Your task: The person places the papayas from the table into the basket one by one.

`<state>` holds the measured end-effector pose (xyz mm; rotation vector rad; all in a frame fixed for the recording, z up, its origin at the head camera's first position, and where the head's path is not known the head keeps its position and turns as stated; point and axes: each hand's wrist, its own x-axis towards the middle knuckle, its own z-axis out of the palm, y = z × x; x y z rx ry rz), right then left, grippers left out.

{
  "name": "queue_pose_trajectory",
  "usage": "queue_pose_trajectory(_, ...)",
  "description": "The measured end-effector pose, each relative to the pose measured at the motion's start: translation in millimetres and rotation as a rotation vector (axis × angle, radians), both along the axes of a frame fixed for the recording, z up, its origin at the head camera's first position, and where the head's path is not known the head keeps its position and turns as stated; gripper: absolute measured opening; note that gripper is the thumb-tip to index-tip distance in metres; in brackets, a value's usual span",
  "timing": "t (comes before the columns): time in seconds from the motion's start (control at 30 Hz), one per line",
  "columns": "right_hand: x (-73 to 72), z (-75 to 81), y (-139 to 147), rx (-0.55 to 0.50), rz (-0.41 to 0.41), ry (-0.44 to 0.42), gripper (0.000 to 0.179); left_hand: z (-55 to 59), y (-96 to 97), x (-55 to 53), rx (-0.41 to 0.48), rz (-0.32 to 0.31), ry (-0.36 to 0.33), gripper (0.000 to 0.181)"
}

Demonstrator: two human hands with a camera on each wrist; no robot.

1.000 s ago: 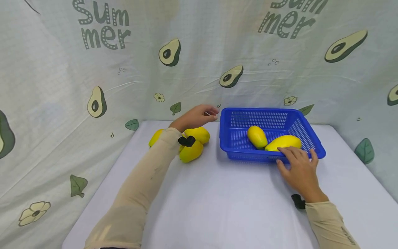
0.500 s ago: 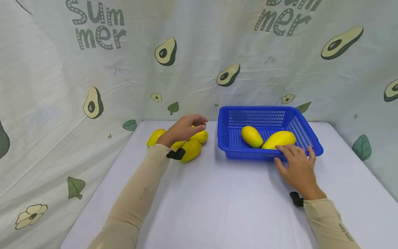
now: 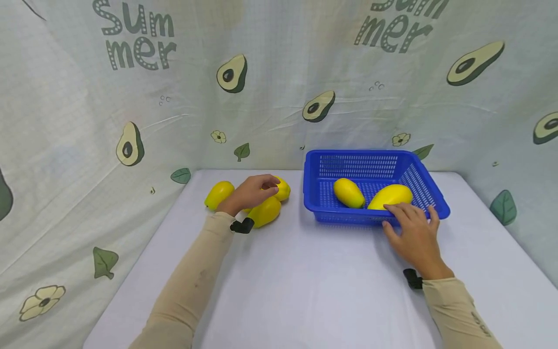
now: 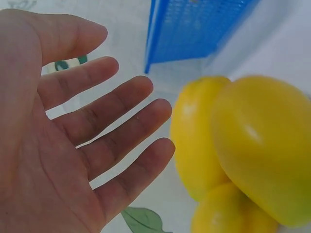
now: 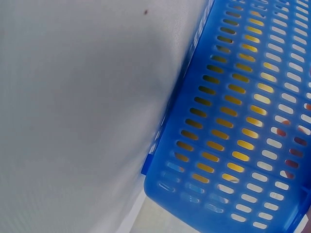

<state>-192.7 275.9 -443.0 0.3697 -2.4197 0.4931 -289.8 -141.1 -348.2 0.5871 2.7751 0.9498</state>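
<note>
My left hand (image 3: 253,192) hovers over a cluster of yellow mangoes (image 3: 267,212) on the left side of the table. In the left wrist view its fingers are spread and hold nothing, with mangoes (image 4: 262,145) beside the fingertips, apart from them. One more mango (image 3: 219,195) lies left of that wrist. My right hand (image 3: 414,240) holds the front wall of a blue perforated basket (image 3: 337,214), fingers over the rim and thumb outside. Inside the basket lie two mangoes, one upright-angled (image 3: 348,193) and one near the right fingers (image 3: 390,195). The right wrist view shows mostly basket wall (image 5: 160,189).
A white cloth covers the table (image 3: 322,281). Behind it hangs a pale curtain (image 3: 270,116) printed with avocados, close to the basket's back rim. Black cameras sit on both wrists.
My left hand has moved left and down, from beside the basket's left rim to above the mango cluster. The right hand keeps its hold on the basket.
</note>
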Motion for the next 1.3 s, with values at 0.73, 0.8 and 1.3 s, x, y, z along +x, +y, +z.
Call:
queue_pose_trajectory(0.73,-0.2,-1.1,-1.1,0.01,-0.016,-0.026,0.046,-13.9,-23.8,-17.2,-0.089,0.09,-0.088,0.037)
queue_pose_trajectory(0.8,0.1,-1.6,-1.1,0.009,-0.017,-0.024,0.045,-12.5,-23.1,-20.2,-0.095,0.086,-0.093,0.038)
queue_pose_trajectory(1.3,0.4,0.9,-1.8,0.006,-0.01,-0.012,0.045,-9.4,-16.7,-40.3,-0.173,0.103,-0.097,0.046)
